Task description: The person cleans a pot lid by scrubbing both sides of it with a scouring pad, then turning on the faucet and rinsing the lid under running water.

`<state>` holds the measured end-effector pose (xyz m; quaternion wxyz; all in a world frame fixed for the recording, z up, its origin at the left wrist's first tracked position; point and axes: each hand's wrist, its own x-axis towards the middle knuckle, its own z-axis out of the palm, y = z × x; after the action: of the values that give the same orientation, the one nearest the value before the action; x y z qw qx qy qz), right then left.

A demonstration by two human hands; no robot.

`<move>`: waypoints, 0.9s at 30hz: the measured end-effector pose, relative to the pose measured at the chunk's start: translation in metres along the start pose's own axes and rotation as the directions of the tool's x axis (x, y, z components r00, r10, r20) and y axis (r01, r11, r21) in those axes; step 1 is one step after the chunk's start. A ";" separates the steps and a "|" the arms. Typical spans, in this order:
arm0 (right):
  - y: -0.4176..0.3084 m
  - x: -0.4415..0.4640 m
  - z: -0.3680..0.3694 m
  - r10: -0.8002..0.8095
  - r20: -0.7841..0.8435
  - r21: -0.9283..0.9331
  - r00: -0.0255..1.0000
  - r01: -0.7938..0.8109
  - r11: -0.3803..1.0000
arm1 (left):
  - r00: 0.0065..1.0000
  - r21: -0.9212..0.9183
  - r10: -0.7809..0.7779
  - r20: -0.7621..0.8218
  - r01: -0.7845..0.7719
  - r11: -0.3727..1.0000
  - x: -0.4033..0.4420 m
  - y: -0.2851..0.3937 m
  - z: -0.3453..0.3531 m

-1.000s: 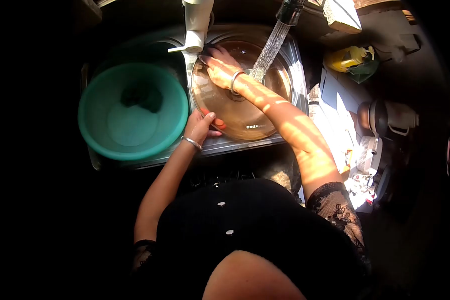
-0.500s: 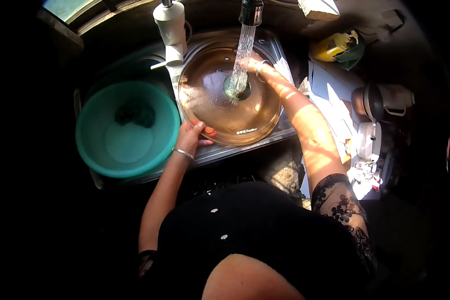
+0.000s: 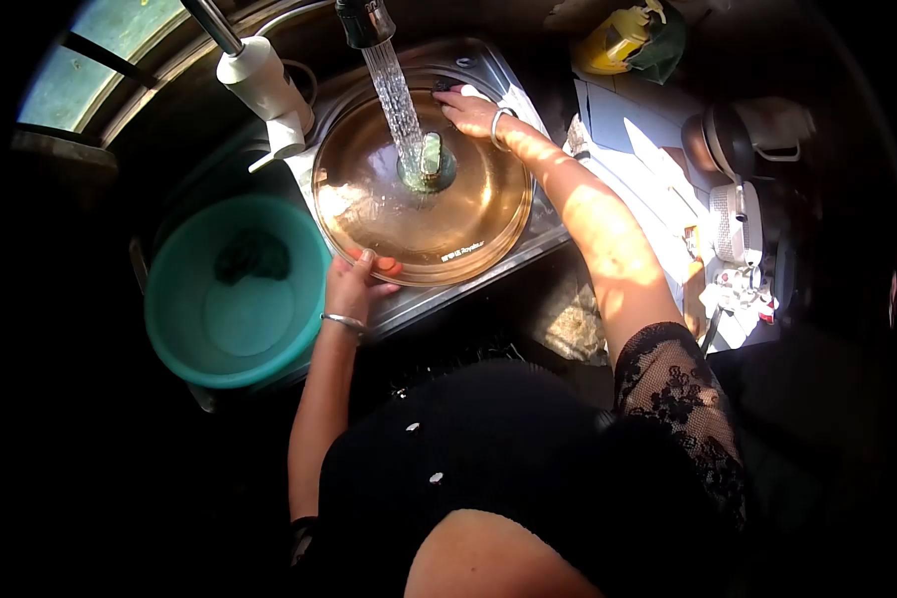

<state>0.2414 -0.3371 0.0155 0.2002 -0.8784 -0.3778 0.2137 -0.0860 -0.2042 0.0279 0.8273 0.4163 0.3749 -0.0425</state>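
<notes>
A round, brown-tinted glass pot lid (image 3: 389, 219) with a pale green knob (image 3: 432, 154) lies tilted over the sink, knob up. My left hand (image 3: 351, 284) grips its near left rim, thumb on top and fingers seen through the glass underneath. At the far rim, my right hand (image 3: 473, 113) has its fingers bent over a small dark clump (image 3: 443, 88), which looks like a scouring pad but is mostly hidden. Water from the tap (image 3: 365, 22) falls on the lid beside the knob.
Left of the lid stands a green plastic basin (image 3: 169, 329) with a dark clump (image 3: 252, 256) inside. A white fixture (image 3: 259, 80) rises behind. To the right are a yellow container (image 3: 610, 42), a small pan (image 3: 730, 145) and a white perforated container (image 3: 733, 221).
My right hand has moved out of the water stream to the lid's far rim. The water now lands nearer the knob's left side. My view has shifted and turned; my left hand keeps its grip.
</notes>
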 end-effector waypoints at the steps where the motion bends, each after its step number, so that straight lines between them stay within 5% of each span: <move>1: 0.003 -0.029 -0.003 0.011 -0.028 0.012 1.000 -0.011 1.000 | 1.000 -0.003 0.003 0.001 -0.003 1.000 0.000 0.000 0.000; 2: 0.006 -0.053 0.002 0.116 -0.052 0.042 0.992 -0.114 0.993 | 1.000 -0.006 0.006 0.001 -0.006 1.000 0.000 0.001 0.001; 7: -0.011 -0.130 0.019 0.049 -0.227 0.047 0.973 -0.039 0.998 | 0.999 0.041 -0.030 -0.024 0.031 0.999 -0.001 0.008 0.002; 10: -0.023 -0.079 0.014 -0.009 -0.180 -0.030 0.984 0.003 1.000 | 0.999 0.084 -0.038 -0.011 0.039 0.996 0.002 0.010 0.000; 12: -0.020 -0.027 0.017 -0.178 -0.221 -0.029 0.959 0.176 0.984 | 0.999 0.108 -0.033 -0.003 0.033 0.994 0.002 0.007 -0.003; 19: -0.015 -0.048 0.005 0.221 -0.189 0.100 0.957 -0.205 0.974 | 0.998 0.036 0.001 -0.058 0.001 0.999 -0.003 0.008 0.005; 24: -0.009 -0.139 0.036 0.140 -0.277 -0.047 0.951 -0.159 0.986 | 0.999 0.053 0.003 -0.046 0.000 0.999 -0.003 0.008 0.004; 25: -0.035 -0.152 0.033 0.248 -0.298 0.076 0.922 -0.236 0.969 | 0.999 0.058 -0.004 -0.047 0.007 0.998 -0.002 0.008 0.003; 27: -0.045 -0.139 0.027 0.072 -0.295 0.005 0.953 -0.074 0.997 | 0.999 0.085 -0.033 -0.016 0.035 0.996 0.000 0.012 0.000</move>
<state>0.1146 -0.4076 0.0470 0.2434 -0.9145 -0.3116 0.0863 -0.0812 -0.1969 0.0358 0.8053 0.4449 0.3855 -0.0695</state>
